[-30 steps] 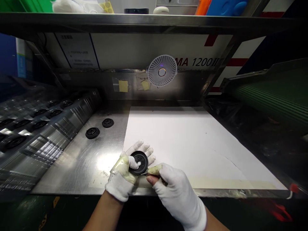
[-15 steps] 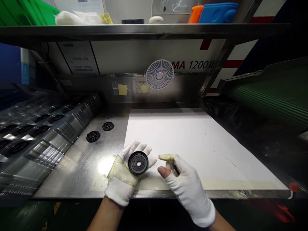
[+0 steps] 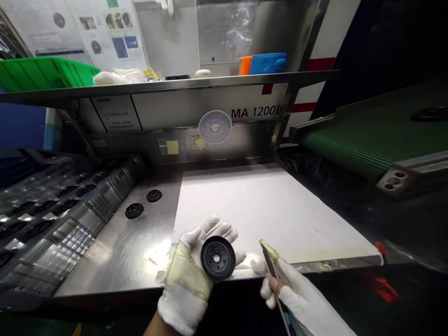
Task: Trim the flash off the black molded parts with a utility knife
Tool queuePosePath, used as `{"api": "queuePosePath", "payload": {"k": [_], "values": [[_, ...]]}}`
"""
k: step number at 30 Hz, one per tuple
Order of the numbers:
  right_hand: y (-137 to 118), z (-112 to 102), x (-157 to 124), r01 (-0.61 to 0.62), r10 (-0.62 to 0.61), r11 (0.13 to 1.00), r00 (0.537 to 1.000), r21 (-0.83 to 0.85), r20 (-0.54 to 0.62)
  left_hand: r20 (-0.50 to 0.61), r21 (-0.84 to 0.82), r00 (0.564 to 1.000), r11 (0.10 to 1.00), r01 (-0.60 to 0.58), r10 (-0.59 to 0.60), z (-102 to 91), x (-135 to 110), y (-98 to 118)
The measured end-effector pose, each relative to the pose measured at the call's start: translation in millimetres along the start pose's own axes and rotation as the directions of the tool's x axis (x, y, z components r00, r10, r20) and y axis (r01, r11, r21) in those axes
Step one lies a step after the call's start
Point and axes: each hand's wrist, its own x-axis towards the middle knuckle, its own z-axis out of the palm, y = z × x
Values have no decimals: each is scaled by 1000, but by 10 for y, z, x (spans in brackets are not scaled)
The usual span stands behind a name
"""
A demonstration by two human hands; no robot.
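Observation:
My left hand (image 3: pixel 191 273), in a white glove with yellowish tape around the palm and thumb base, is turned palm up. It supports a round black plastic wheel (image 3: pixel 219 271), whose face with a central hole and smaller holes points at me. My right hand (image 3: pixel 297 294) wears a white glove with a bare thumb tip and a yellow-covered index finger. It grips a slim metal, blade-like tool (image 3: pixel 276 291) with a bluish part low down; its exact kind is unclear. The tool is apart from the wheel. Two more black wheels (image 3: pixel 134 211) lie on the steel bench to the left.
Stacked clear trays (image 3: pixel 87 224) with black parts stand at left. A white sheet (image 3: pixel 238 200) covers much of the bench. A small fan (image 3: pixel 215 127) hangs below the shelf (image 3: pixel 210 83), which carries a green bin (image 3: pixel 52 74). A green conveyor (image 3: pixel 371 135) is at right.
The view has tilted up and turned right. My right hand has moved lower and right, and the metal tool in it now shows plainly. The wheel stays in my left palm.

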Motion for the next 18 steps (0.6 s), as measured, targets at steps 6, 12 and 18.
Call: {"api": "queuePosePath", "payload": {"k": [6, 12, 18], "values": [[84, 76, -388, 47, -46, 999, 961, -1, -274, 53, -18, 995, 997, 81, -80, 15, -170, -244], [-165, 308, -447, 427, -555, 790, 802, -439, -220, 51, -35, 999, 999, -13, 15, -13, -237, -421], [-357, 432, -270, 342, -477, 826, 847, -447, -233, 159, -6, 987, 1000, -16, 17, -139, -169, -458]]}}
